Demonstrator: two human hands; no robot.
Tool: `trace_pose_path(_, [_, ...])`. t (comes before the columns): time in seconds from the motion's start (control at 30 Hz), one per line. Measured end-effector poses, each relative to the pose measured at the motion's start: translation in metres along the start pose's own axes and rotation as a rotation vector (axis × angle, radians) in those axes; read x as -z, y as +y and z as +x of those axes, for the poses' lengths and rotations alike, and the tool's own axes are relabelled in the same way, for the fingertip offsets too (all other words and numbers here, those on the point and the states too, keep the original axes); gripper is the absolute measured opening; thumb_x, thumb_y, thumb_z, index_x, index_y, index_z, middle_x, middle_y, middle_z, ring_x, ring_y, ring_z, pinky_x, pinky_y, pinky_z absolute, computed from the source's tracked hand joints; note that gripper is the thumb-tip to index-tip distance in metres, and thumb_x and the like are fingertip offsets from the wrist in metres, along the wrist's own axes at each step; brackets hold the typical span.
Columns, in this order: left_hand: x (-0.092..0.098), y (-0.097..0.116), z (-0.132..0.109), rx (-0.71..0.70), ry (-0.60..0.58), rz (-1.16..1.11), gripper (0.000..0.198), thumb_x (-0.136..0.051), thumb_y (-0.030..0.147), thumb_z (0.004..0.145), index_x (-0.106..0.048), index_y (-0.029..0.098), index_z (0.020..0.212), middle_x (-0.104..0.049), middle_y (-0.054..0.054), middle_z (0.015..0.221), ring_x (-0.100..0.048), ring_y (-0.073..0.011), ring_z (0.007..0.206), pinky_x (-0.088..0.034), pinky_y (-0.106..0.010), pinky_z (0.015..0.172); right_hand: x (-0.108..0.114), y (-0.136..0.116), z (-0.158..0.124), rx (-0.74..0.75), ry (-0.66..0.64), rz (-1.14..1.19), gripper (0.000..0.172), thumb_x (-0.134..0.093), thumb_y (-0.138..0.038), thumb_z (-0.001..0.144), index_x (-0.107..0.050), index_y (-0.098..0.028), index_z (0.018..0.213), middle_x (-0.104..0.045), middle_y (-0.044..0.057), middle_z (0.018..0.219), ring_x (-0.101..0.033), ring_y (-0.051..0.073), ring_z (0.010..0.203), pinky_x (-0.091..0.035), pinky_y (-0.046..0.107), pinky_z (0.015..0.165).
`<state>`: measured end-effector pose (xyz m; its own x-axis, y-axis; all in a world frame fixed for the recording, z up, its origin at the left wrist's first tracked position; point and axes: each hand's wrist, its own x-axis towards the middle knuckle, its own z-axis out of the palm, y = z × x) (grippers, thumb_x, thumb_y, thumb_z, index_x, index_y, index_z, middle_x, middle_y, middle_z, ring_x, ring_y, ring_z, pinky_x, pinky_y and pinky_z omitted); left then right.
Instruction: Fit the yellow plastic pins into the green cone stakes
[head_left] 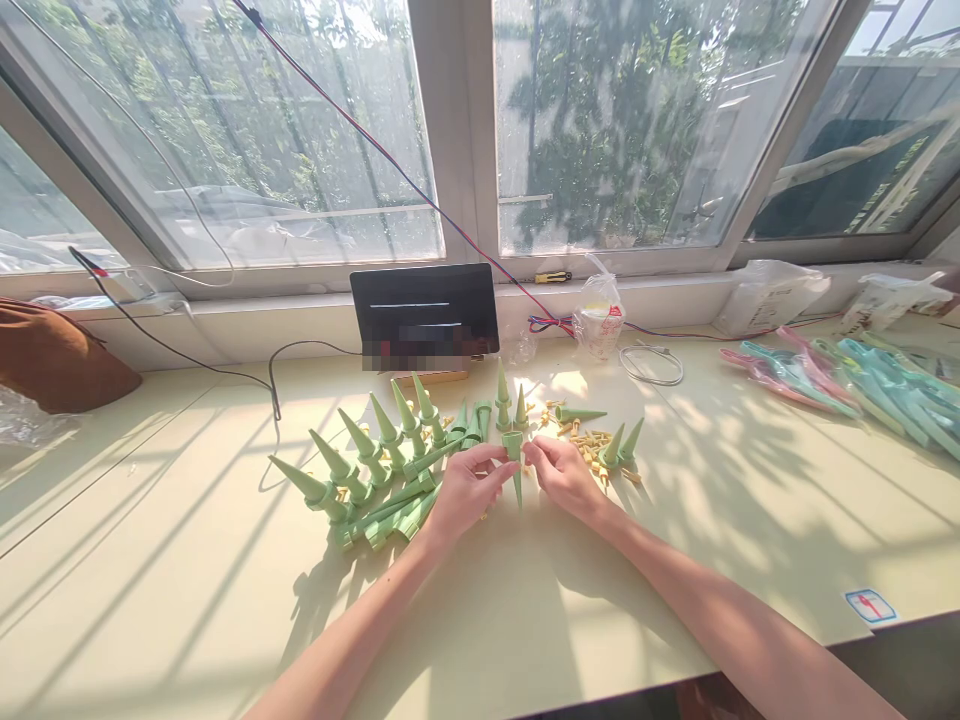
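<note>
Between my hands is a green plastic spike (513,446), its wide socket end up and its tapered point down. My left hand (474,482) is closed on it, thumb and fingers around the socket. My right hand (562,474) is pinched closed at the spike's right side; what lies between its fingertips is too small to make out. Left of my left hand stand several green cone spikes (337,460) in a row, with green tubes (397,505) piled in front. Small yellow plastic pieces (596,448) lie heaped beyond my right hand, beside two standing green cones (622,442).
A dark tablet (424,312) leans at the back below the window. A bagged cup (600,318), a coiled white cable (651,364) and a yellow-handled tool (553,277) are to its right. Pink and teal plastic strips (862,380) lie far right; a brown bag (64,355) sits far left.
</note>
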<state>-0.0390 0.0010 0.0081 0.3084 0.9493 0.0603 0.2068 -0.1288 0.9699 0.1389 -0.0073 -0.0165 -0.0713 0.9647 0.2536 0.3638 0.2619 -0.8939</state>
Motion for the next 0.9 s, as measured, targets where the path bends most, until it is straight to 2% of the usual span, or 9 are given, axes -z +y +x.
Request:
trace_pose_path(0.27, [0.0001, -0.0054, 0.0019, -0.065, 0.016, -0.025, 0.022, -0.075, 0.037, 0.074, -0.069, 0.016, 0.076, -0.056, 0.001, 0.072, -0.049, -0.0075, 0.046, -0.042, -0.022, 0.042, -0.0013, 0.0007, 0.0006, -0.018, -0.017, 0.052, 0.042, -0.042, -0.049, 0.097, -0.048, -0.020, 0.066, -0.039, -0.005, 0.050, -0.039, 0.012, 0.049, -0.030, 0.026, 0.051])
trace_pose_path(0.4, [-0.0004, -0.0072, 0.0016, -0.069, 0.029, -0.025, 0.021, -0.075, 0.035, 0.074, -0.068, 0.016, 0.078, -0.055, 0.001, 0.072, -0.048, -0.0072, 0.046, -0.041, -0.022, 0.041, -0.0016, 0.0017, -0.0002, -0.023, -0.024, 0.072, 0.043, -0.041, -0.051, 0.097, -0.049, -0.020, 0.068, -0.040, -0.005, 0.047, -0.040, 0.012, 0.047, -0.031, 0.025, 0.050])
trace_pose_path(0.5, [-0.0007, -0.0097, 0.0014, -0.029, 0.043, -0.019, 0.026, -0.075, 0.037, 0.074, -0.069, 0.015, 0.085, -0.057, 0.001, 0.065, -0.045, -0.0075, 0.045, -0.039, -0.021, 0.039, -0.0014, 0.0026, -0.0006, -0.026, -0.029, 0.086, 0.044, -0.040, -0.051, 0.098, -0.050, -0.020, 0.068, -0.041, -0.005, 0.046, -0.040, 0.012, 0.046, -0.032, 0.025, 0.050])
trace_pose_path(0.73, [-0.0022, -0.0080, -0.0006, 0.064, 0.057, -0.002, 0.043, -0.071, 0.045, 0.077, -0.070, 0.012, 0.105, -0.067, -0.002, 0.067, -0.038, -0.0059, 0.038, -0.037, -0.022, 0.034, -0.0008, 0.0017, 0.0005, -0.030, -0.048, 0.116, 0.045, -0.040, -0.053, 0.098, -0.050, -0.020, 0.069, -0.042, -0.005, 0.045, -0.041, 0.012, 0.045, -0.033, 0.025, 0.050])
trace_pose_path(0.9, [-0.0035, -0.0053, -0.0015, 0.076, 0.040, -0.059, 0.045, -0.071, 0.044, 0.078, -0.069, 0.012, 0.110, -0.069, -0.003, 0.067, -0.045, -0.0076, 0.035, -0.039, -0.023, 0.034, -0.0006, -0.0006, -0.0009, -0.033, -0.049, 0.124, 0.045, -0.040, -0.053, 0.098, -0.050, -0.020, 0.069, -0.041, -0.005, 0.046, -0.040, 0.012, 0.045, -0.033, 0.025, 0.049])
